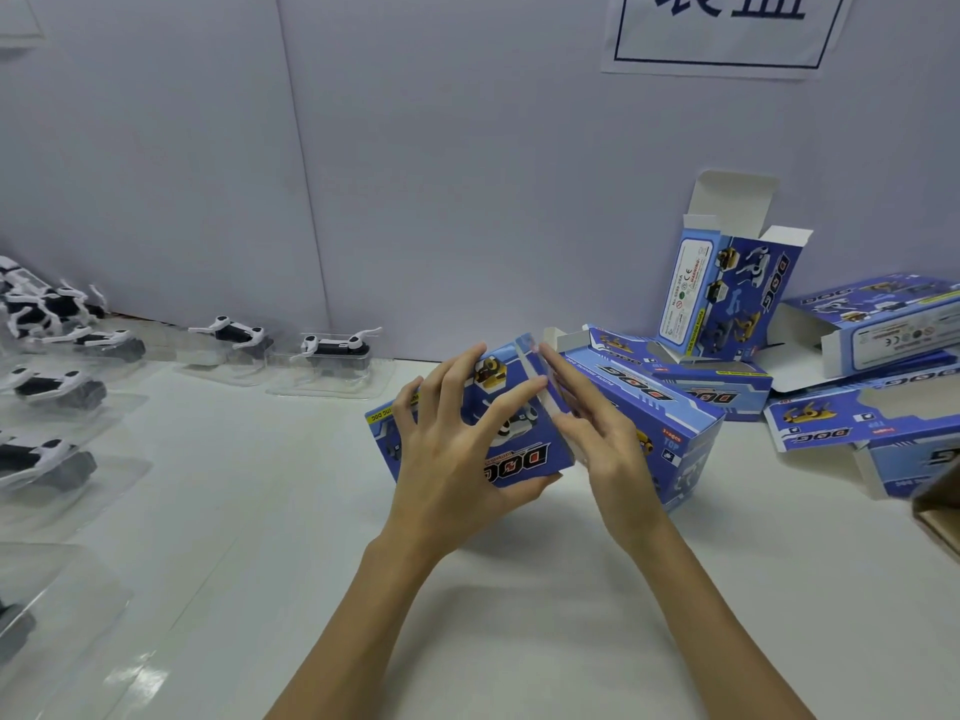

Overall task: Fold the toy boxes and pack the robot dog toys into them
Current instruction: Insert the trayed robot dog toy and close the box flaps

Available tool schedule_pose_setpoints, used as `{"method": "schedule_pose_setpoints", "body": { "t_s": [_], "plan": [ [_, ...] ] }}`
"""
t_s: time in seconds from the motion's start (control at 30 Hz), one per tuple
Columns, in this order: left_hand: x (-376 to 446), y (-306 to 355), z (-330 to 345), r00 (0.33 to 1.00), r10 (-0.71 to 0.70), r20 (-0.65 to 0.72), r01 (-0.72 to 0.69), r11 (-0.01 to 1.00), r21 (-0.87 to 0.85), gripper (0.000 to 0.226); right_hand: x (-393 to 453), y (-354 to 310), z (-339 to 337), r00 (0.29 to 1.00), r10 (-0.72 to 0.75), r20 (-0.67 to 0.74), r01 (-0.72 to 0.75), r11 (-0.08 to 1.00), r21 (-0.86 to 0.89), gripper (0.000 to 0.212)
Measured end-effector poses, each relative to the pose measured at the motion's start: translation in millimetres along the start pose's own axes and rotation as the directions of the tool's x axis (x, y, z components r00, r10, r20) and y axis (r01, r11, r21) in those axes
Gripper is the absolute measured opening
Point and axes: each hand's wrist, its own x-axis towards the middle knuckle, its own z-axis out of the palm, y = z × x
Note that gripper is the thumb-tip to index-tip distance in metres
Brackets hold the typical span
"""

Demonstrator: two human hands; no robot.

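At the centre of the glossy white surface [519, 615] a blue printed cardboard toy box [498, 433] is propped up at a tilt, its "DOG" face towards the camera and its long axis running from about 8 o'clock up to 2 o'clock. The left hand [447, 459] is spread across that face, thumb hooked under the lower edge, fingers wrapped over the top, so its grip holds the box. The right hand [602, 439] lies just at 3 o'clock of the box, fingers straight and close together, pressing flat against the end flap; it is the nearer hand to the open end, so the closing push should come from it, leftward. The white-and-black robot dog toys in clear plastic trays [332, 350] sit well apart at 9 to 10 o'clock. More folded blue boxes [727, 298] stand at 2 o'clock.
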Motion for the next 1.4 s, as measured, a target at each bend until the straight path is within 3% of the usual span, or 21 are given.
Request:
{"method": "schedule_pose_setpoints", "body": {
  "t_s": [0.2, 0.4, 0.67, 1.0, 1.4],
  "plan": [
    [0, -5, 3, 1.000, 0.007, -0.008, -0.007, 1.000, -0.021, 0.078, 3, 3, -7, 0.999, 0.027, -0.018, -0.029, 0.991, -0.132, 0.051],
    [-1, -4, 4, 1.000, -0.007, -0.018, 0.006, 1.000, -0.012, 0.078, 0, 3, 7, 0.999, -0.043, 0.004, 0.043, 0.977, -0.207, 0.052],
    [0, -2, 0, 0.999, -0.022, -0.023, 0.023, 0.999, 0.039, 0.078, -2, 3, 11, 0.997, -0.069, 0.033, 0.074, 0.978, -0.197, 0.058],
    [0, 0, -2, 1.000, -0.003, -0.022, 0.004, 0.998, 0.070, 0.085, -3, 8, 4, 0.997, -0.068, -0.023, 0.064, 0.988, -0.138, 0.048],
    [4, 2, -6, 1.000, -0.004, 0.025, 0.001, 0.994, 0.105, 0.083, 4, 13, 3, 0.987, -0.115, -0.110, 0.084, 0.964, -0.253, 0.049]
  ]
}}
